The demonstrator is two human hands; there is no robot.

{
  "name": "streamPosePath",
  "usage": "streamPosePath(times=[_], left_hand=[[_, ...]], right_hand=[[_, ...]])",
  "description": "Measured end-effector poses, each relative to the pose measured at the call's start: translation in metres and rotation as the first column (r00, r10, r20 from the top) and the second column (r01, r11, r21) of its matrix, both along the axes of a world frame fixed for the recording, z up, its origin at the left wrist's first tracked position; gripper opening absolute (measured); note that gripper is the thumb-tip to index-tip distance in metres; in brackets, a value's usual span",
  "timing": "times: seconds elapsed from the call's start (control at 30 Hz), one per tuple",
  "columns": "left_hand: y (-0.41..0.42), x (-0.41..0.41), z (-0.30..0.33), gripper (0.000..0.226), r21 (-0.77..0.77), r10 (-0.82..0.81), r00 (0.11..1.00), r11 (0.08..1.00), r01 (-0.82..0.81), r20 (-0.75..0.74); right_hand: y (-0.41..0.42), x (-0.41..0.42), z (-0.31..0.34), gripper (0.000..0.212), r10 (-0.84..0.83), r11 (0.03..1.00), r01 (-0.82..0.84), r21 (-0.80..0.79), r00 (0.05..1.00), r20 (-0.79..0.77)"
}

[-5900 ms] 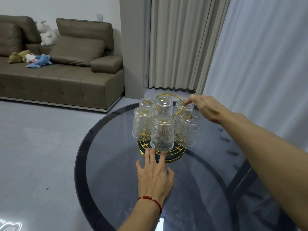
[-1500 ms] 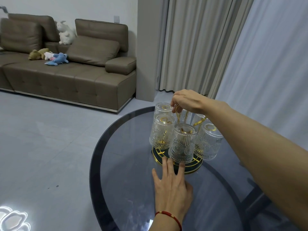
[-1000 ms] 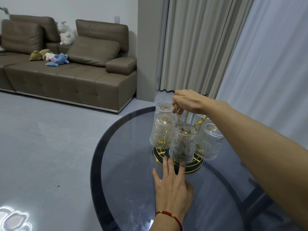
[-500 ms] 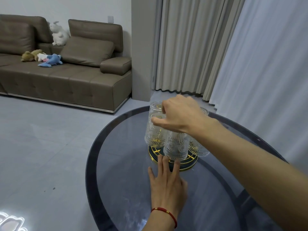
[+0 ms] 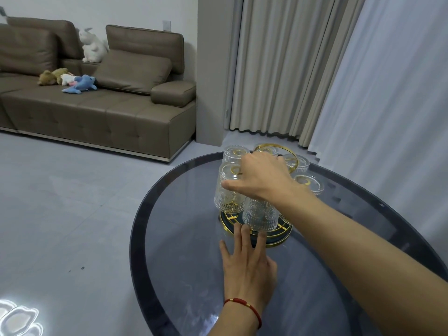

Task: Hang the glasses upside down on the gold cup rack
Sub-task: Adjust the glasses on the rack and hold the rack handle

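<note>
The gold cup rack stands on a round glass table [image 5: 184, 251], with its dark gold-rimmed base [image 5: 278, 241] under its gold ring handle [image 5: 289, 152]. Several ribbed clear glasses hang upside down around it. One is at the front [image 5: 260, 217], one at the front left [image 5: 226, 198], one on the right [image 5: 312, 184], and others are behind. My right hand [image 5: 264, 180] lies palm down over the top of the front glass, thumb stretched left; its fingers are hidden, so its grip is unclear. My left hand [image 5: 247, 270] is flat on the table, fingertips at the base's near rim.
A brown sofa [image 5: 97, 112] with soft toys stands at the far left across grey floor. Beige curtains [image 5: 274, 69] and a pale sheer curtain [image 5: 388, 93] hang behind and to the right of the table. The table's dark edge band [image 5: 138, 226] curves close on my left.
My right hand has left the gold ring handle and come down toward me onto the front glass. My left hand has stayed flat at the rack's base.
</note>
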State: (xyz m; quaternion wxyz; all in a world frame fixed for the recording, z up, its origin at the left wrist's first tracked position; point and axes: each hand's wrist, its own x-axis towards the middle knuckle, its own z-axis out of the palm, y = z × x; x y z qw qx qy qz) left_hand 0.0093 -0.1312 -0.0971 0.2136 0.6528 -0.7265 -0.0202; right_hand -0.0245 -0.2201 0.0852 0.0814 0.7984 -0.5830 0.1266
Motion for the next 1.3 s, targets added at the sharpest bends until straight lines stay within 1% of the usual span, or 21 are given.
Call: streamPosePath(times=[0.13, 0.3, 0.43, 0.63, 0.7, 0.77, 0.83, 0.97, 1.03, 1.17, 1.3], left_hand=[[0.0, 0.0, 0.0, 0.058, 0.006, 0.002, 1.0, 1.0, -0.001, -0.011], [0.001, -0.001, 0.0, 0.057, -0.016, 0.01, 1.0, 1.0, -0.011, -0.026], [0.0, -0.001, -0.002, 0.056, -0.016, 0.007, 1.0, 1.0, -0.008, -0.029], [0.0, -0.001, -0.002, 0.056, -0.03, 0.01, 0.999, 0.999, -0.011, -0.032], [0.0, -0.001, -0.002, 0.055, -0.037, 0.01, 0.999, 0.999, -0.011, -0.033], [0.001, 0.0, -0.002, 0.055, -0.04, 0.01, 1.0, 0.999, -0.011, -0.026], [0.001, 0.0, -0.001, 0.056, -0.043, 0.009, 1.0, 0.999, -0.01, -0.022], [0.001, 0.0, -0.001, 0.057, -0.058, 0.009, 0.999, 0.998, -0.011, -0.04], [0.002, 0.0, -0.001, 0.057, -0.061, 0.01, 0.999, 0.998, -0.012, -0.036], [0.003, 0.0, 0.0, 0.057, -0.072, 0.011, 0.999, 0.997, -0.014, -0.045], [0.005, 0.002, -0.001, 0.058, -0.068, -0.016, 0.997, 0.998, 0.01, -0.08]], right_hand=[[-0.001, -0.004, 0.001, 0.054, -0.004, 0.999, 0.003, 0.035, 1.0, 0.021], [-0.003, -0.009, 0.004, 0.06, 0.007, 0.998, -0.008, 0.069, 1.0, 0.027], [-0.004, -0.014, 0.002, 0.074, 0.011, 0.996, -0.013, 0.088, 1.0, 0.028], [0.002, -0.017, 0.001, 0.08, 0.033, 0.994, -0.034, 0.106, 0.999, 0.015], [0.005, -0.025, 0.003, 0.088, 0.061, 0.99, -0.063, 0.127, 0.998, 0.02], [0.008, -0.038, 0.007, 0.094, 0.12, 0.98, -0.129, 0.15, 0.99, 0.069], [0.01, -0.055, 0.01, 0.093, 0.168, 0.971, -0.179, 0.161, 0.982, 0.083], [0.016, -0.071, 0.008, 0.091, 0.154, 0.975, -0.137, 0.173, 0.984, -0.088], [0.018, -0.073, 0.004, 0.085, 0.159, 0.978, -0.14, 0.155, 0.98, -0.116], [0.022, -0.074, 0.002, 0.078, 0.157, 0.981, -0.15, 0.122, 0.986, -0.053], [0.027, -0.076, 0.003, 0.083, 0.155, 0.981, -0.154, 0.114, 0.988, 0.002]])
